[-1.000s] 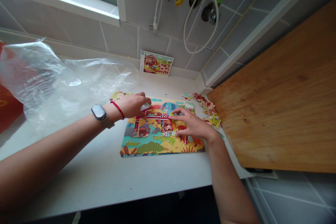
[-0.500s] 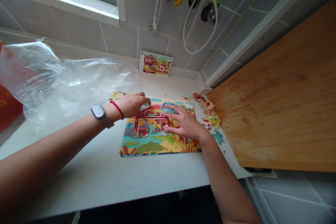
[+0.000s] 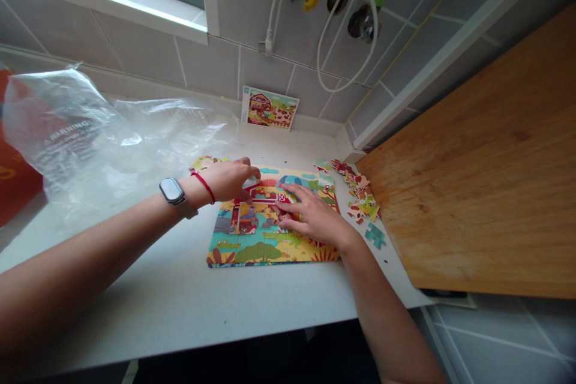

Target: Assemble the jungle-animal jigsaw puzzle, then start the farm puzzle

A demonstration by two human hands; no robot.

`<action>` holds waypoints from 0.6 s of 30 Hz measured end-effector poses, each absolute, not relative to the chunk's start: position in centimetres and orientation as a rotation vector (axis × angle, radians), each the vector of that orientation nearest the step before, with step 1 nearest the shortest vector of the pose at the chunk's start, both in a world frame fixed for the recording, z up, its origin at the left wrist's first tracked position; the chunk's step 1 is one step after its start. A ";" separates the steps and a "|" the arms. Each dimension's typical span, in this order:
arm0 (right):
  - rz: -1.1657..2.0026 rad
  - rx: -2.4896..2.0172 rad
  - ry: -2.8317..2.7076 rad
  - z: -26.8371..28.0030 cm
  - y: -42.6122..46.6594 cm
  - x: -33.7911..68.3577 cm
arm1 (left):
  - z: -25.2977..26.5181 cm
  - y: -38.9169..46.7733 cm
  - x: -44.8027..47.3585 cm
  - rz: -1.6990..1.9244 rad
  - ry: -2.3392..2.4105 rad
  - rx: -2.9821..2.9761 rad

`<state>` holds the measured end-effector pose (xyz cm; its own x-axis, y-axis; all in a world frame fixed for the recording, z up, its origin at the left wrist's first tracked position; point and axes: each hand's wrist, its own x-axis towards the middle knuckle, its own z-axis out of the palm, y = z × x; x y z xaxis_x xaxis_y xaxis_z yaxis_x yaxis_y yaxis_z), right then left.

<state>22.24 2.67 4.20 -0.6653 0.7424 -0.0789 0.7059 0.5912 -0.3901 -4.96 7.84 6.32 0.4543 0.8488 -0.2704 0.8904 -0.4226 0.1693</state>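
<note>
An animal-picture jigsaw puzzle (image 3: 258, 250) lies flat on the white counter, its interlocking pieces showing seams. My left hand (image 3: 231, 179) rests at its upper left part, fingers bent. Thumb and forefinger are apart, with a pale patch between them that I cannot make out. On the middle right of the puzzle, my right hand (image 3: 315, 213) lies with its fingers spread, covering part of the picture. Loose puzzle pieces (image 3: 362, 192) are heaped to the right, a teal piece (image 3: 375, 236) nearest me. More pieces (image 3: 204, 162) lie behind my left wrist.
A crumpled clear plastic bag (image 3: 135, 150) spreads over the left of the counter (image 3: 180, 306), beside an orange package (image 3: 18, 174). A farm picture card (image 3: 270, 109) leans against the tiled wall. A wooden board (image 3: 486, 156) stands at the right. A white cable (image 3: 320, 60) hangs above.
My right hand has slid slightly left and down over the puzzle, uncovering more of its upper right part. My left hand stays in about the same place.
</note>
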 end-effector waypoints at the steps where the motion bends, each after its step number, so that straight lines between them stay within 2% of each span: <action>1: 0.607 -1.234 -2.719 4.2 2.6 22.2 | 6.3 7.9 -5.0 -0.208 1.494 2.422; 4: 0.594 -1.205 -2.652 4.3 2.8 22.3 | 6.1 8.0 -5.0 -0.208 1.492 2.423; 10: 0.421 -1.231 -2.118 4.2 4.2 23.5 | 6.1 8.1 -5.1 -0.221 1.467 2.420; 18: 0.477 -1.236 -2.008 3.4 4.9 23.6 | 6.5 7.8 -5.0 -0.221 1.481 2.430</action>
